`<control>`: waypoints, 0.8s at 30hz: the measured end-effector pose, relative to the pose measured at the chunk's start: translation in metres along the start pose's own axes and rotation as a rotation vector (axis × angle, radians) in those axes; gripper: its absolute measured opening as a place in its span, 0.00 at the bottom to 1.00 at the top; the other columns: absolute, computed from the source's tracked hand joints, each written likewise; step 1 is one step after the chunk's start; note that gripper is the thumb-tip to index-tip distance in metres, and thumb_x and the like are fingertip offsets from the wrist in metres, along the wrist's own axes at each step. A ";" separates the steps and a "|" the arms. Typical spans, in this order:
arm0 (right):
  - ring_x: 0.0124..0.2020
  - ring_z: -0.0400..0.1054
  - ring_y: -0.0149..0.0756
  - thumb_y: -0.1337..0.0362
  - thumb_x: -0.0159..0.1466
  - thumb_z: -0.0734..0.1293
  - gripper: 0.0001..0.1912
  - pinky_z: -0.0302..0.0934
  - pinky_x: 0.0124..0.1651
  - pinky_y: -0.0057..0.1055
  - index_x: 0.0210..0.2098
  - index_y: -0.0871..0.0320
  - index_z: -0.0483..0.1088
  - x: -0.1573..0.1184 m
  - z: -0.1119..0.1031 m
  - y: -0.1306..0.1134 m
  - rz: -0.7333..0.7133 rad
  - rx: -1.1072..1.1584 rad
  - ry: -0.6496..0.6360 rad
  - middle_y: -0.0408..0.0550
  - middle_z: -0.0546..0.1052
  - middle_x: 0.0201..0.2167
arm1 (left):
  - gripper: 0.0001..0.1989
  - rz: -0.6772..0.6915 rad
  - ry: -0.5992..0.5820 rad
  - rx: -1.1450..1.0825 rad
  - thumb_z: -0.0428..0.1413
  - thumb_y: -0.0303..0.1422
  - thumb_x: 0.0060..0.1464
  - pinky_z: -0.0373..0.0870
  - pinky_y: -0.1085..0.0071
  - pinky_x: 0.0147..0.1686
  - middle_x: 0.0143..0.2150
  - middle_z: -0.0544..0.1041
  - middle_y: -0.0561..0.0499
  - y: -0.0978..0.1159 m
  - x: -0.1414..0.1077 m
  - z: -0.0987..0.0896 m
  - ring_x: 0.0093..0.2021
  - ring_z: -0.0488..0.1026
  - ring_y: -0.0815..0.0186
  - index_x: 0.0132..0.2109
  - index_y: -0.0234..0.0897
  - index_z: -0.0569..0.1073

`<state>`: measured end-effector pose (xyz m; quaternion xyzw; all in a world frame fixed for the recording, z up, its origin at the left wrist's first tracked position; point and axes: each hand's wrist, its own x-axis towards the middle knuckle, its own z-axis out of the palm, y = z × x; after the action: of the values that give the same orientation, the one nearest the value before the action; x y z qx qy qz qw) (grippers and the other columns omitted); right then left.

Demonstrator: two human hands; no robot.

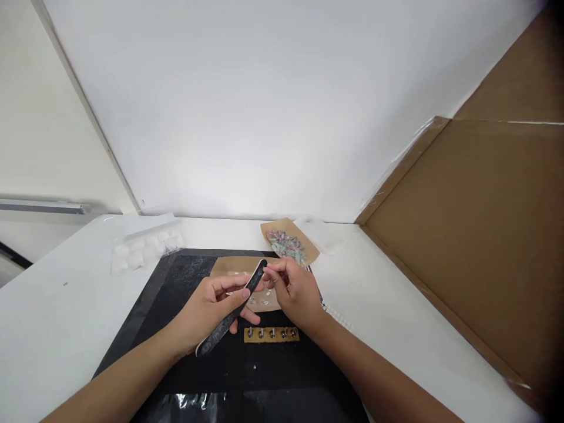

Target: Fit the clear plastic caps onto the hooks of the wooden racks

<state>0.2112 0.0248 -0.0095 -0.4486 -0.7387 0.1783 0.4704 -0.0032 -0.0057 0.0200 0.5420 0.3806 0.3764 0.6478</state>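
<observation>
A black nail file (227, 323) with a pale edge slants up to the right, gripped between the thumb and fingers of my left hand (215, 302). At its upper tip, my right hand (295, 291) is closed in a pinch. Whatever small thing those fingertips hold is too tiny to make out. Below and behind both hands lies a brown paper tray (224, 266) with small whitish pieces in it, partly covered by the hands. Just in front of the tray is a yellowish strip (267, 339) bearing several small metal posts.
A second brown paper tray (312, 252), farther back, holds a heap of small grey-green and pink pieces. At the left sits a clear plastic tray (132, 255). A black mat (176, 305) covers the white table's middle (57, 299). Cardboard (476, 235) stands at the right.
</observation>
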 end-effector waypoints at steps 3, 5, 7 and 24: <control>0.33 0.77 0.38 0.58 0.75 0.63 0.09 0.66 0.36 0.34 0.38 0.52 0.68 0.000 0.000 0.001 -0.013 -0.080 0.029 0.44 0.82 0.34 | 0.26 -0.004 -0.040 0.089 0.61 0.46 0.63 0.73 0.74 0.23 0.42 0.86 0.39 0.005 -0.003 0.007 0.32 0.84 0.58 0.62 0.38 0.78; 0.34 0.77 0.39 0.59 0.75 0.63 0.09 0.65 0.36 0.35 0.38 0.53 0.68 0.001 0.000 0.003 -0.051 -0.151 0.026 0.45 0.82 0.34 | 0.26 -0.008 -0.047 0.119 0.60 0.47 0.64 0.73 0.74 0.24 0.32 0.85 0.42 0.007 -0.004 0.010 0.27 0.81 0.62 0.62 0.36 0.78; 0.34 0.76 0.40 0.60 0.76 0.62 0.09 0.64 0.37 0.35 0.39 0.53 0.68 0.001 -0.001 0.004 -0.121 -0.238 0.013 0.46 0.82 0.34 | 0.26 -0.007 -0.050 0.125 0.59 0.46 0.65 0.73 0.74 0.24 0.29 0.84 0.44 0.006 -0.004 0.010 0.23 0.77 0.65 0.62 0.35 0.78; 0.28 0.71 0.39 0.60 0.76 0.61 0.14 0.53 0.35 0.35 0.33 0.54 0.67 0.002 0.002 -0.004 -0.329 -0.489 -0.029 0.46 0.81 0.29 | 0.23 -0.017 0.076 0.158 0.61 0.46 0.64 0.68 0.78 0.19 0.21 0.77 0.51 -0.009 0.001 0.000 0.18 0.70 0.71 0.57 0.35 0.82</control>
<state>0.2076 0.0242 -0.0067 -0.4202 -0.8293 -0.0770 0.3602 -0.0020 -0.0063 0.0115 0.5737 0.4380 0.3601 0.5911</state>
